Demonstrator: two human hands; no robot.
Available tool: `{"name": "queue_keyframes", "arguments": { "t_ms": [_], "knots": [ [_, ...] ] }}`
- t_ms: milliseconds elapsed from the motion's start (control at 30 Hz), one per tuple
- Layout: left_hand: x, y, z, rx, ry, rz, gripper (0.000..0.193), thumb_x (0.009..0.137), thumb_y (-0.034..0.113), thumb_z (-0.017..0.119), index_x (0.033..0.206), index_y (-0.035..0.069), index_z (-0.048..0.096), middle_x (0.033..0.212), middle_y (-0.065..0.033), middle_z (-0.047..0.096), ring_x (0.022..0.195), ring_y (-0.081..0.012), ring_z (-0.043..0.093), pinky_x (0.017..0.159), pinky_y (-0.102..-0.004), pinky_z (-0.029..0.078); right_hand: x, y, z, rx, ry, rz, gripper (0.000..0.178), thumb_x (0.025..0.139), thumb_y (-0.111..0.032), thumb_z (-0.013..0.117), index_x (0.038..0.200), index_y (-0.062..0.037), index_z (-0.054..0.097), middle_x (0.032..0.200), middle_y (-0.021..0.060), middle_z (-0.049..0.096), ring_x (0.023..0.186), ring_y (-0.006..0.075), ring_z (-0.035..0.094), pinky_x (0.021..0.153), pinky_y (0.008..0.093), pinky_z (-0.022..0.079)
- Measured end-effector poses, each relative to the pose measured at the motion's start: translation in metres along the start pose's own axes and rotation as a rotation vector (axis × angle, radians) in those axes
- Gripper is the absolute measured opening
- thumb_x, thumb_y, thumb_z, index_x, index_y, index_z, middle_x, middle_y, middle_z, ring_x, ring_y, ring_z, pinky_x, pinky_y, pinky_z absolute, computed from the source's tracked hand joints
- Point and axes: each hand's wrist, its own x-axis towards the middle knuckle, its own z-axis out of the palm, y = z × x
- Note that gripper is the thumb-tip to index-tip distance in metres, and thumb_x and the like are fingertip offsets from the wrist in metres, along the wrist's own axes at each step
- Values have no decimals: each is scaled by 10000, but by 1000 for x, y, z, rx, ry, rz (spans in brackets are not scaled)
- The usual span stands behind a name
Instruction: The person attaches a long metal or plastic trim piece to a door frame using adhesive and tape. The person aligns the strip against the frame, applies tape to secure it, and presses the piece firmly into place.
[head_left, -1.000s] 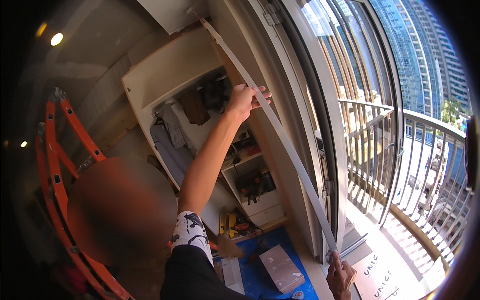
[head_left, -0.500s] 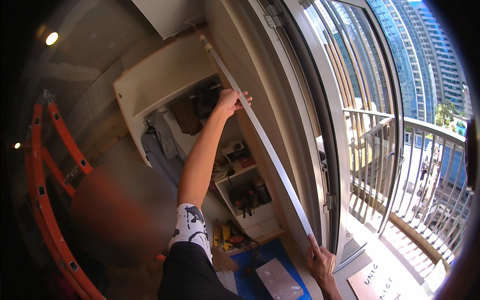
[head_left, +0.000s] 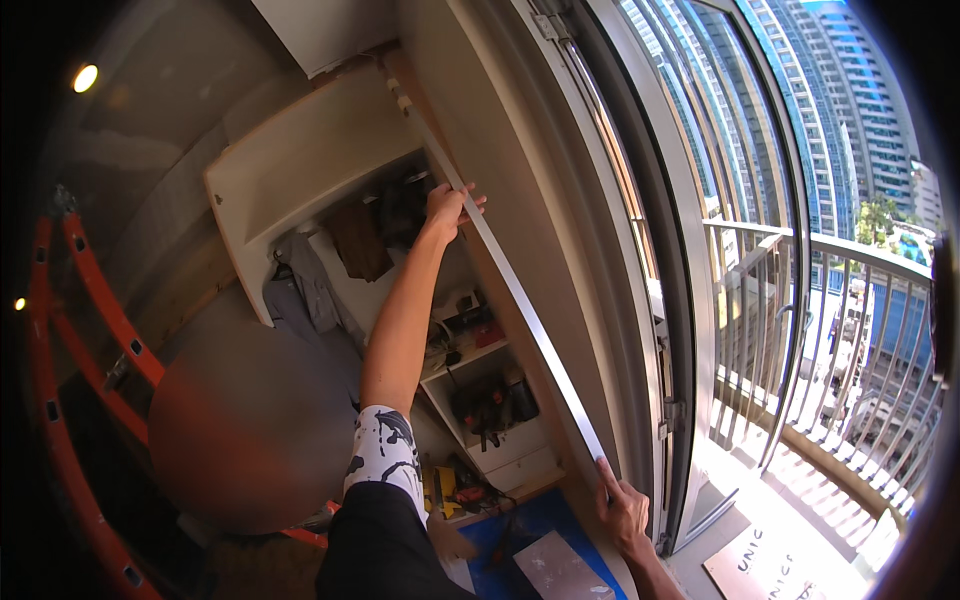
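Note:
A long, narrow silver metal bar [head_left: 535,330] runs slantwise along the pale wall strip beside the closet, from the upper middle down to the lower right. My left hand [head_left: 449,209] holds it in its upper part, with some fingertips sticking out past the bar's far edge. At the lower end, my right hand [head_left: 624,508] grips it, one finger laid along the face and the others curled. The bar's upper tip reaches near the top of the closet, in shadow. Whether the bar touches the wall along its length, I cannot tell.
An open closet [head_left: 300,180] with hung clothes and shelves of tools stands left of the bar. An orange ladder [head_left: 105,290] is at the far left. To the right are a glass door [head_left: 690,300] and a balcony railing [head_left: 850,260]. Below lies a blue sheet [head_left: 560,515].
The bar and both hands sit slightly farther left in the picture. The closet and ladder have also shifted left, so my view has moved. Both hands keep their hold.

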Motion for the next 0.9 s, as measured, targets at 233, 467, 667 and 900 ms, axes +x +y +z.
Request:
{"name": "queue_keyframes", "arguments": {
  "t_ms": [233,467,667,900],
  "knots": [
    [-30,44,4,-72,-153,41,242,981,56,421,1186,-61,473,1244,-133,544,1019,-278,635,861,-411,567,-18,-7,-15,-92,67,-46,568,787,-102,693,1325,-233,565,518,44,411,393,205,441,389,361,359],
    [-126,100,30,-121,-192,142,245,970,48,430,1166,-94,467,1254,-162,544,992,-290,654,830,-403,582,-91,-19,-90,-54,16,-36,529,811,-97,664,1317,-214,563,557,67,446,425,246,472,410,380,385],
    [-125,102,25,-135,-191,126,260,959,56,449,1164,-101,475,1252,-158,555,1039,-293,637,873,-406,549,-95,-37,-119,-38,-156,27,492,872,-108,606,1344,-224,526,631,134,547,523,329,553,462,447,436],
    [-55,55,5,-143,-171,97,248,950,29,448,1162,-96,478,1218,-153,562,1028,-302,643,861,-422,556,-34,-32,-71,-48,-109,27,494,868,-119,611,1342,-232,530,648,139,562,528,337,563,464,449,440]
  ]
}}
